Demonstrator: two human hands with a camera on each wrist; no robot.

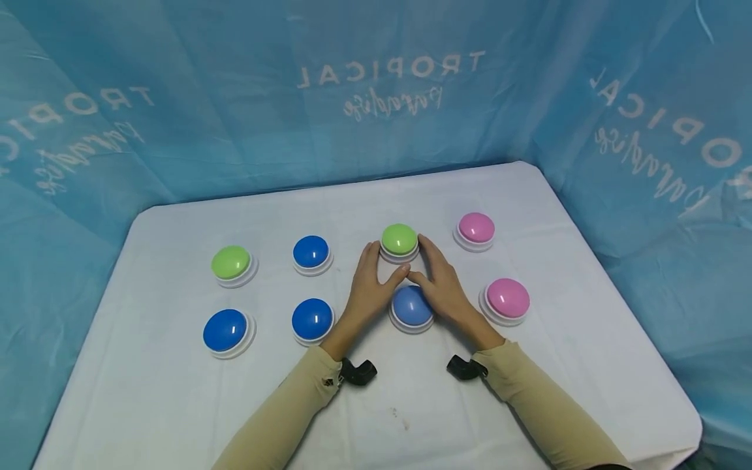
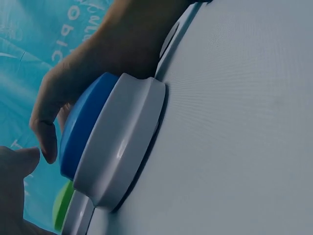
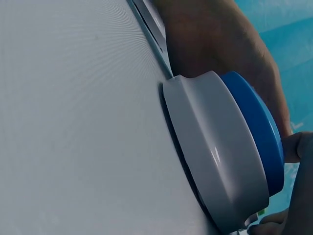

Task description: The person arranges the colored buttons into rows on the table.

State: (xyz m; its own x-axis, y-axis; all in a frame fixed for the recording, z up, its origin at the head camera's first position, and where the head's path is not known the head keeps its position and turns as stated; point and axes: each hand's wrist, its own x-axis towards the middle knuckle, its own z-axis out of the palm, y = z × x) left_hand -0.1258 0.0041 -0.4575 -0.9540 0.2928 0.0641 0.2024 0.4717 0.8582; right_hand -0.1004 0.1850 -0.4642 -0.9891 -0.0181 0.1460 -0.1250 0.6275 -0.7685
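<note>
In the head view, my left hand [image 1: 370, 287] and right hand [image 1: 440, 281] reach around a green push button [image 1: 399, 239] on a white base. Fairly straight fingers lie at its left and right sides. The thumbs come close together just in front of it; whether they touch is unclear. Under and between the palms stands a blue push button [image 1: 412, 307], seen side-on as a blue dome [image 2: 88, 127] in the left wrist view and over a white base [image 3: 220, 156] in the right wrist view. Its base stands on the white cloth.
Left of the hands stand two blue buttons [image 1: 312, 318] [image 1: 311, 252], then a green button [image 1: 230, 262] and another blue button [image 1: 226, 330]. On the right are two pink buttons [image 1: 508, 298] [image 1: 476, 228]. Blue printed curtains [image 1: 235, 130] surround the white-covered table [image 1: 147, 391].
</note>
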